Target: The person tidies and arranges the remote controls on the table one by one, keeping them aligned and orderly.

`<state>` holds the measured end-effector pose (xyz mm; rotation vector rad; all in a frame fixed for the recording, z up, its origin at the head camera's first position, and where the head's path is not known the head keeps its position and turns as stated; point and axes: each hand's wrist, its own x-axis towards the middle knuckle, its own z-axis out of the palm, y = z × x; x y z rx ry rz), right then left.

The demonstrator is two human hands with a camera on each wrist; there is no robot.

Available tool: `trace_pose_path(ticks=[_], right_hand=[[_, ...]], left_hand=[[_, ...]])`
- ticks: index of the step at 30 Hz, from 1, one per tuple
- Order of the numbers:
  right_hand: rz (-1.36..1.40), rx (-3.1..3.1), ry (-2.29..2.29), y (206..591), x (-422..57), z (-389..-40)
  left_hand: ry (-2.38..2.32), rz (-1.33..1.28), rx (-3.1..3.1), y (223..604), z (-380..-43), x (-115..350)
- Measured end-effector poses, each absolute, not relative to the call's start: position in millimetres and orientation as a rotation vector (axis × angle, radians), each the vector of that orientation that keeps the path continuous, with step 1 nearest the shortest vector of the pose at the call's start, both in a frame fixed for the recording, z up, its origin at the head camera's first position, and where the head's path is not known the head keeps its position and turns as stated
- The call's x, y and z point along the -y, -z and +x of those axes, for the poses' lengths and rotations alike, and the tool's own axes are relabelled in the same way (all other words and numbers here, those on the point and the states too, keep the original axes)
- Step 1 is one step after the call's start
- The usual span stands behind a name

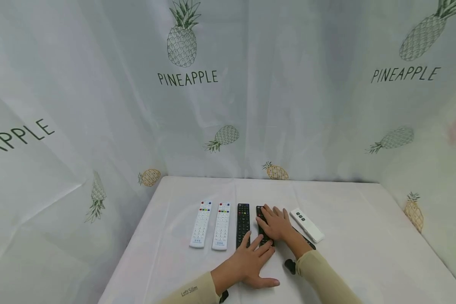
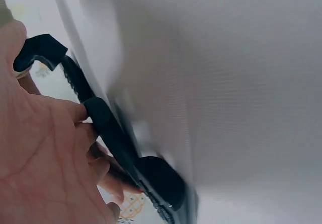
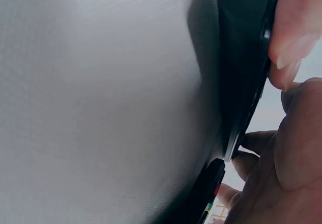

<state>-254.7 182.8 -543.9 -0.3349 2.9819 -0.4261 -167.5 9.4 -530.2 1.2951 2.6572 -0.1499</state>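
Observation:
In the head view, two black remotes stand side by side, a left one and a right one. My left hand lies across their near ends, fingers spread and fairly straight, fingertips on the remotes. On the upper part of the right black remote rests my right hand, its fingers extended and partly covering the buttons. The left wrist view has the fingers touching a black remote from above. Against the fingertips in the right wrist view is a black remote, seen edge-on.
To the left lie two white remotes, an outer one and an inner one. A smaller white remote is slanted at the right. Beside it, another black remote is mostly hidden by the right forearm. All lie on a white-covered table.

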Motion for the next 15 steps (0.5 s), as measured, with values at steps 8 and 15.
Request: trace_pose_path(ticks=[8, 15], right_hand=[[-0.351, -2.993, 0.446, 544.9, -182.8, -250.5], [-0.335, -2.977, 0.406, 548.8, -182.6, -252.2]], left_hand=[[0.189, 1.302, -2.677, 527.8, -162.8, -7.8], [0.218, 1.313, -2.688, 526.3, -160.5, -7.3]])
